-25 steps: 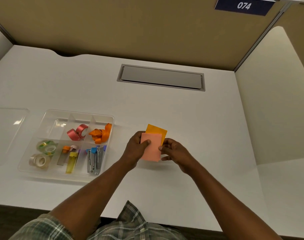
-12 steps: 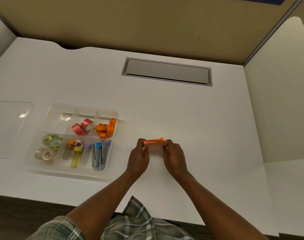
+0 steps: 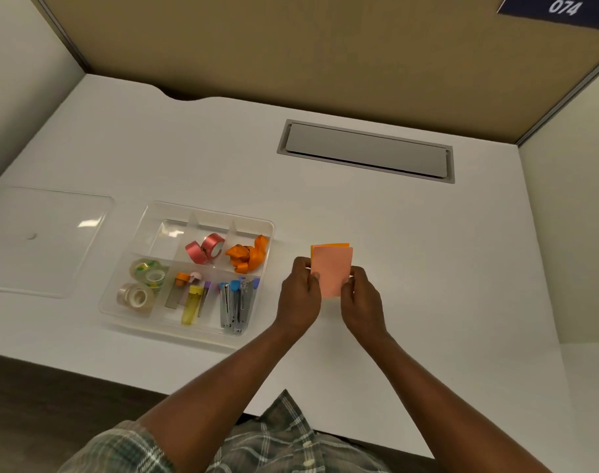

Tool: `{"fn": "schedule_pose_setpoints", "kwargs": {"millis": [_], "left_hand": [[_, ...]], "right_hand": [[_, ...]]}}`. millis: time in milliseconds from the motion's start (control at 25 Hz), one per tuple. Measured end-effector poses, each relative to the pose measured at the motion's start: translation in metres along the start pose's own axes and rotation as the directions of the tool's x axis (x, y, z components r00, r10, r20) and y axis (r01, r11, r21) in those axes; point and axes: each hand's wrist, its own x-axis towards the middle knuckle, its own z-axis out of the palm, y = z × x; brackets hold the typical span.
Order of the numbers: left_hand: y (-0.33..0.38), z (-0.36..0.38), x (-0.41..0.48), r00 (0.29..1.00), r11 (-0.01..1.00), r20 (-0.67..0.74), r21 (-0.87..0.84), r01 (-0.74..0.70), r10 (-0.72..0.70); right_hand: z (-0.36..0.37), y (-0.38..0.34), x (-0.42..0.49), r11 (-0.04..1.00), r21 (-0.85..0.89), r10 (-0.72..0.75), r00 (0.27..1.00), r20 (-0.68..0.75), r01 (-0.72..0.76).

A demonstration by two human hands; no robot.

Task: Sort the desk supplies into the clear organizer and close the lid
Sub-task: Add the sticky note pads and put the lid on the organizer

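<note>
Both hands pinch a pink sticky-note pad (image 3: 334, 269), left hand (image 3: 300, 297) and right hand (image 3: 361, 302) at its sides, beside the clear organizer (image 3: 267, 240) on the white worktop (image 3: 427, 250).

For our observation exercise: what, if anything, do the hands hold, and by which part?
The stacked sticky-note pads, pink over orange: the left hand pinches the left edge, the right hand the right edge.
</note>
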Motion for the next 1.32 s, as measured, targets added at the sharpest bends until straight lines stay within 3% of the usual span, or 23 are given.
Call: {"fn": "schedule_pose_setpoints", "kwargs": {"millis": [240,520,800,1080,1200,1320], "left_hand": [[-0.011,-0.113,0.035,0.973,0.993,-0.219,-0.111,0.047,-0.07],[-0.083,-0.264,0.078,0.871,0.987,-0.472,0.018,0.16,-0.133],[-0.135,-0.3,0.11,0.912,0.949,-0.38,0.197,0.246,-0.157],[-0.154,-0.293,0.124,0.978,0.891,-0.21,0.441,0.102,-0.008],[-0.157,-0.297,0.125,0.977,0.908,-0.187,0.418,-0.018,0.105],[-0.163,-0.31,0.124,0.951,0.946,-0.273,0.32,-0.051,0.144]], "right_hand": [[0.045,-0.077,0.016,0.977,0.205,0.052,0.998,0.021,-0.055],[0.117,-0.121,0.012,0.97,0.089,0.207,0.959,0.192,-0.227],[0.136,-0.131,0.008,0.968,0.085,0.222,0.965,0.139,-0.235],[0.149,-0.137,0.003,0.968,0.065,0.239,0.968,0.075,-0.244],[0.151,-0.139,0.004,0.963,0.058,0.26,0.963,0.063,-0.264],[0.153,-0.141,0.004,0.959,0.05,0.277,0.959,0.06,-0.28]]}}
